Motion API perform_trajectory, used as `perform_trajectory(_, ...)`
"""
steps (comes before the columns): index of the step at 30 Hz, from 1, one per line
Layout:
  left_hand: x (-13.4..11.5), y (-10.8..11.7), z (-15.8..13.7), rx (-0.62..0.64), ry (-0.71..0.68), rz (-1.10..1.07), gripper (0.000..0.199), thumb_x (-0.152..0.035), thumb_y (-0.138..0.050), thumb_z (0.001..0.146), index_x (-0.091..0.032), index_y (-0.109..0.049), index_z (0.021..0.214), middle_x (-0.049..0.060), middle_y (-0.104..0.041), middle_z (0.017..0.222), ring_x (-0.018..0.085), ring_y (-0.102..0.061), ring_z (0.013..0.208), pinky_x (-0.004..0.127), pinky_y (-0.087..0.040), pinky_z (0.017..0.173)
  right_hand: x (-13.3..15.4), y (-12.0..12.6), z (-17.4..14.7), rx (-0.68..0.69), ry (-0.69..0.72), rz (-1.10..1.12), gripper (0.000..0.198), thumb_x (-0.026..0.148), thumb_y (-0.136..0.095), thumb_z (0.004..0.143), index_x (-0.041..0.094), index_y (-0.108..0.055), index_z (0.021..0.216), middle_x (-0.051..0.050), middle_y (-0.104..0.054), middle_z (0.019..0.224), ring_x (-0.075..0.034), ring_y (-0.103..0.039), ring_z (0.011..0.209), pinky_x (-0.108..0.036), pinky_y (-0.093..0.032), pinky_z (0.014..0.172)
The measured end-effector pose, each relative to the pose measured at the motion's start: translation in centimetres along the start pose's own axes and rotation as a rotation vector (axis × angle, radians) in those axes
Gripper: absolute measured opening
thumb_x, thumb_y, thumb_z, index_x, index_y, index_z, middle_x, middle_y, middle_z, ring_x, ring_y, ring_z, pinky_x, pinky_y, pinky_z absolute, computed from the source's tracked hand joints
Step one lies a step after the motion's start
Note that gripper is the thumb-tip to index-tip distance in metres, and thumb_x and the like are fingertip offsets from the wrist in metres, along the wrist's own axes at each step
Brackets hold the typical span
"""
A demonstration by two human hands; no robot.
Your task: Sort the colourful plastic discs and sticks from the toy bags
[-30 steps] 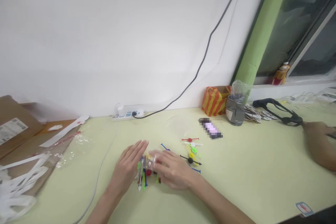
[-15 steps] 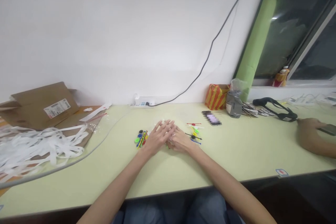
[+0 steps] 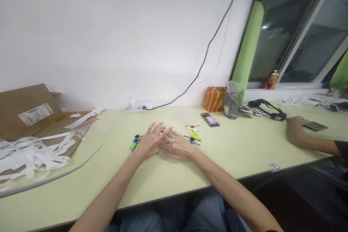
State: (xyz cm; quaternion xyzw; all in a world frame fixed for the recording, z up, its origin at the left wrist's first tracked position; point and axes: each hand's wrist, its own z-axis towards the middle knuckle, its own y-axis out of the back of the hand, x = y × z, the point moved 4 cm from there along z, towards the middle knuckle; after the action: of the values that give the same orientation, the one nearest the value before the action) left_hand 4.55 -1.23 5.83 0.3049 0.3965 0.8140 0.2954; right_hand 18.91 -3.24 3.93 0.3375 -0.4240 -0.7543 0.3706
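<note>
My left hand (image 3: pixel 152 140) is raised over the table with its fingers stretched out, and its fingertips come close to my right hand (image 3: pixel 178 145). The right fingers are curled in, with something small and shiny showing at them; its kind is hidden. Left of my hands lies a pile of small plastic pieces (image 3: pixel 132 145), with black, blue and green round caps and blue and yellow sticks, partly covered by the left hand. To the right lie plastic arrow spinners in several colours, among them a black arrow (image 3: pixel 192 139) and a red arrow (image 3: pixel 192 126).
Behind the arrows lies a phone (image 3: pixel 210 119), near a striped bag (image 3: pixel 213 98) and a grey plastic-wrapped package (image 3: pixel 231 106). White strips (image 3: pixel 35 156) and a cardboard box (image 3: pixel 27 112) fill the left side. Another person's hand (image 3: pixel 297 125) rests by a dark phone (image 3: pixel 315 126) at right.
The view has turned to the right. My left hand has drawn partly away from the right hand, which it overlapped before, and its fingers are more apart.
</note>
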Motion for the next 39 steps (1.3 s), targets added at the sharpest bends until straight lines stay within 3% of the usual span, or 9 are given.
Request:
perform_trajectory(4,1.9,-0.1,-0.3,-0.066,0.125,-0.016,0.069,-0.017,-0.054,0.086,-0.023,-0.035,0.152,0.013,-0.059,0.126,0.029,-0.052,0.124,0.05,-0.03,0.115,-2.6,1.8,-2.5,-0.22,-0.145,0.03,0.051,0.025,-0.049,0.088,0.021,-0.053,0.139,-0.012,-0.048,0.148,-0.026,-0.036,0.14,-0.049,-0.031,0.113)
perform_trajectory(7,2.9,-0.2,-0.6,-0.097,0.202,-0.017,0.069,-0.019,-0.052,0.086,-0.022,-0.032,0.152,0.014,-0.058,0.127,0.028,-0.053,0.121,0.049,-0.03,0.113,-5.7,2.8,-6.1,-0.425,-0.427,0.049,0.044,0.016,-0.046,0.086,0.019,-0.061,0.127,-0.012,-0.064,0.121,-0.027,-0.054,0.116,-0.047,-0.041,0.1)
perform_trajectory(11,2.7,-0.7,-0.5,-0.072,0.222,-0.033,0.073,-0.032,-0.058,0.086,-0.021,-0.031,0.152,0.015,-0.056,0.129,0.03,-0.052,0.121,0.051,-0.028,0.112,-7.7,2.0,-10.2,-0.334,-0.642,0.059,0.019,0.022,-0.053,0.091,0.019,-0.071,0.095,-0.01,-0.066,0.094,-0.025,-0.056,0.094,-0.042,-0.045,0.087)
perform_trajectory(16,1.7,-1.0,-0.1,-0.064,0.204,-0.033,0.074,-0.035,-0.059,0.086,-0.022,-0.03,0.153,0.014,-0.055,0.127,0.03,-0.051,0.12,0.05,-0.028,0.112,-6.9,0.9,-12.6,-0.191,-0.645,0.178,0.019,0.037,-0.065,0.09,0.021,-0.072,0.083,-0.007,-0.064,0.089,-0.022,-0.055,0.09,-0.036,-0.046,0.081)
perform_trajectory(21,1.3,-0.9,-0.3,-0.083,0.211,-0.017,0.071,-0.035,-0.057,0.088,-0.023,-0.032,0.153,0.014,-0.055,0.126,0.029,-0.05,0.12,0.051,-0.025,0.114,-5.8,0.3,-12.5,-0.102,-0.593,0.179,0.02,0.036,-0.069,0.087,0.019,-0.071,0.076,-0.006,-0.064,0.085,-0.021,-0.057,0.087,-0.035,-0.045,0.08)
perform_trajectory(28,1.6,-1.0,-0.3,-0.121,0.223,-0.044,0.068,-0.035,-0.056,0.089,-0.019,-0.035,0.151,0.015,-0.056,0.129,0.031,-0.05,0.121,0.048,-0.03,0.112,-6.1,1.9,-12.0,-0.403,-0.636,0.42,0.023,0.038,-0.065,0.091,0.02,-0.064,0.076,-0.004,-0.067,0.081,-0.02,-0.057,0.081,-0.036,-0.046,0.079)
perform_trajectory(33,1.8,-1.2,-0.3,-0.12,0.229,-0.07,0.069,-0.032,-0.056,0.087,-0.019,-0.034,0.151,0.015,-0.056,0.134,0.032,-0.05,0.123,0.049,-0.031,0.112,-5.2,3.8,-11.1,-0.712,-0.736,0.364,0.017,0.03,-0.05,0.099,0.022,-0.064,0.091,-0.005,-0.067,0.088,-0.021,-0.055,0.083,-0.037,-0.045,0.08)
perform_trajectory(36,1.7,-1.4,-0.3,-0.13,0.232,-0.073,0.07,-0.029,-0.056,0.086,-0.017,-0.033,0.151,0.015,-0.056,0.135,0.032,-0.05,0.123,0.049,-0.03,0.112,-4.1,3.9,-9.0,-0.762,-0.682,0.266,0.017,0.025,-0.05,0.099,0.023,-0.065,0.092,-0.005,-0.066,0.089,-0.021,-0.054,0.087,-0.038,-0.043,0.083)
perform_trajectory(39,1.8,-1.6,-0.3,-0.126,0.234,-0.085,0.072,-0.026,-0.058,0.085,-0.016,-0.032,0.151,0.015,-0.056,0.134,0.032,-0.049,0.123,0.048,-0.03,0.111,-3.1,3.3,-5.7,-0.692,-0.558,0.177,0.016,0.024,-0.055,0.097,0.023,-0.069,0.091,-0.005,-0.063,0.085,-0.021,-0.052,0.086,-0.036,-0.042,0.08)
